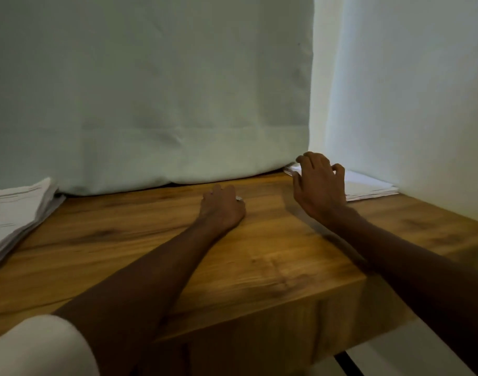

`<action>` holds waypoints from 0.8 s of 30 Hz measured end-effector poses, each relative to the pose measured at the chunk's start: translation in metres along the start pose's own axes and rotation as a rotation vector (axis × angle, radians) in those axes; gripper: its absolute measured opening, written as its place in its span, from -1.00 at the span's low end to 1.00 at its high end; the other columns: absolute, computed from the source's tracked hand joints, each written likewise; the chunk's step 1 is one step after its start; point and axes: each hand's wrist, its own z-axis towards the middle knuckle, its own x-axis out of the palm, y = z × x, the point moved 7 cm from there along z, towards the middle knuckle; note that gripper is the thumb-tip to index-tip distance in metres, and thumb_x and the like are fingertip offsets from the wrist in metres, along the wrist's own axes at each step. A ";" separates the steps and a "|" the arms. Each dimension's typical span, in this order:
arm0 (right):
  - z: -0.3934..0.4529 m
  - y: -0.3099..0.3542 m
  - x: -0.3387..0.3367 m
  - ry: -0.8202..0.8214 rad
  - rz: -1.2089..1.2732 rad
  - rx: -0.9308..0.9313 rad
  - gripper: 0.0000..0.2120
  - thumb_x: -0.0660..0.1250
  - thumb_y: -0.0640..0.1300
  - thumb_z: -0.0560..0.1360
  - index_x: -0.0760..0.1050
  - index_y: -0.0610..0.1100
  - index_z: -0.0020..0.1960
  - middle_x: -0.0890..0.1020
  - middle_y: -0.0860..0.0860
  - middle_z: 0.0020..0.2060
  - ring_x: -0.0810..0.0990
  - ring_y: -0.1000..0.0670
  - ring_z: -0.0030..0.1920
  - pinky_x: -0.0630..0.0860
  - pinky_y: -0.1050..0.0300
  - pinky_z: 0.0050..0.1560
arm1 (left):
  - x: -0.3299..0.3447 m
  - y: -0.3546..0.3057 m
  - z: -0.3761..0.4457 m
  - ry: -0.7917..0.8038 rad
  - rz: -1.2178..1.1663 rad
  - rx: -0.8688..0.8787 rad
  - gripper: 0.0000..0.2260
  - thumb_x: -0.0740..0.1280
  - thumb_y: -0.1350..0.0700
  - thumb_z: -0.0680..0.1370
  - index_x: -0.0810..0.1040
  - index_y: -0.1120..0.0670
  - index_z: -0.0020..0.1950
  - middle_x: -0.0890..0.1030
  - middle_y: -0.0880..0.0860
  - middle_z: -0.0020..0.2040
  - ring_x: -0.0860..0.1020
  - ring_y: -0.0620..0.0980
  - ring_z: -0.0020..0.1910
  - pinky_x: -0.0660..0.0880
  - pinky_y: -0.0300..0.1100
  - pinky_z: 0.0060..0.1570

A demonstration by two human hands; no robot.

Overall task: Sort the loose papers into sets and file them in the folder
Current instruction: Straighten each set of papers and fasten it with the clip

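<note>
Head view, one moment. I see a wooden table [259,256] seen from above and behind the forearms, its near right corner in frame, with pale cloth [151,104] hanging behind it and a second pale panel [408,104] closing the right side.

Left hand [222,208] — it lies on the tabletop near the centre, knuckles up, fingers curled under. Something small and whitish shows at its fingertips [239,198]; I cannot tell whether the hand is pinching it or merely resting beside it, so the grip stays undetermined. A white sleeve [40,346] covers the upper arm at the lower left edge of the frame.

Right hand [320,183] — raised just above the table at the far right, fingers spread and loosely bent, thumb apart from them. It hovers over the near-left end of a stack of white papers [368,187] that lies flat in the back right corner, against the cloth and the side panel. The fingertips appear to be at or just above the top sheet; I cannot tell whether they touch it. Nothing is gripped.

A second, thicker stack of papers [15,210] lies at the far left edge of the table, partly cut off by the frame, its sheets fanned and faint printed lines visible on the top page. It is well apart from both hands.

I cannot make out a folder among the sheets in this view.
</note>
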 end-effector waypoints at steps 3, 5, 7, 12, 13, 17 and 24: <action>-0.014 -0.030 0.014 0.088 -0.052 0.061 -0.64 0.20 -0.07 0.59 0.43 -0.10 0.37 0.49 -0.06 0.35 0.39 -0.09 0.41 0.28 -0.21 0.32 | 0.011 -0.033 0.002 0.028 -0.057 0.113 -0.60 0.30 -0.14 0.59 0.55 0.07 0.33 0.55 0.16 0.27 0.52 0.17 0.21 0.51 -0.01 0.17; -0.013 -0.039 0.020 0.137 -0.069 0.111 -0.64 0.19 -0.07 0.59 0.43 -0.10 0.36 0.49 -0.05 0.33 0.39 -0.09 0.40 0.27 -0.21 0.33 | 0.019 -0.050 0.000 0.055 -0.083 0.129 -0.52 0.32 -0.20 0.55 0.53 0.03 0.38 0.53 0.12 0.34 0.52 0.14 0.26 0.50 -0.01 0.21; -0.008 -0.051 0.022 0.174 -0.102 0.138 -0.65 0.19 -0.07 0.57 0.43 -0.10 0.34 0.49 -0.05 0.32 0.38 -0.10 0.40 0.26 -0.21 0.34 | 0.019 -0.068 0.002 0.001 -0.093 0.105 -0.37 0.29 -0.32 0.48 0.48 -0.02 0.46 0.45 0.10 0.44 0.47 0.16 0.36 0.45 0.09 0.33; -0.005 -0.120 0.041 0.287 -0.159 0.200 -0.65 0.14 -0.03 0.63 0.41 -0.10 0.37 0.42 -0.05 0.43 0.30 -0.09 0.48 0.21 -0.26 0.40 | 0.015 -0.131 0.018 -0.141 -0.221 0.195 -0.53 0.34 -0.14 0.58 0.53 0.07 0.41 0.53 0.11 0.34 0.48 0.13 0.32 0.44 0.00 0.32; -0.007 -0.136 0.047 0.318 -0.134 0.235 -0.65 0.10 0.01 0.65 0.42 -0.08 0.36 0.43 -0.04 0.41 0.31 -0.08 0.47 0.22 -0.28 0.39 | 0.019 -0.145 0.024 -0.130 -0.256 0.191 -0.59 0.34 -0.10 0.58 0.56 0.10 0.35 0.56 0.12 0.28 0.51 0.13 0.27 0.45 -0.03 0.26; -0.015 -0.155 0.070 0.521 0.004 0.385 -0.59 0.02 0.12 0.65 0.48 -0.05 0.29 0.52 -0.06 0.28 0.44 -0.14 0.35 0.28 -0.30 0.35 | 0.056 -0.190 0.046 0.030 -0.383 0.079 -0.73 0.32 0.02 0.56 0.61 0.22 0.07 0.66 0.18 0.08 0.60 0.17 0.09 0.42 -0.11 -0.10; 0.005 -0.230 0.050 0.272 -0.065 0.611 -0.70 0.13 -0.06 0.63 0.41 -0.14 0.30 0.47 -0.15 0.27 0.42 -0.22 0.32 0.28 -0.27 0.33 | 0.098 -0.240 0.082 0.211 -0.568 -0.168 -0.71 0.29 0.10 0.60 0.50 0.18 0.29 0.57 0.14 0.17 0.56 0.14 0.21 0.42 -0.15 -0.09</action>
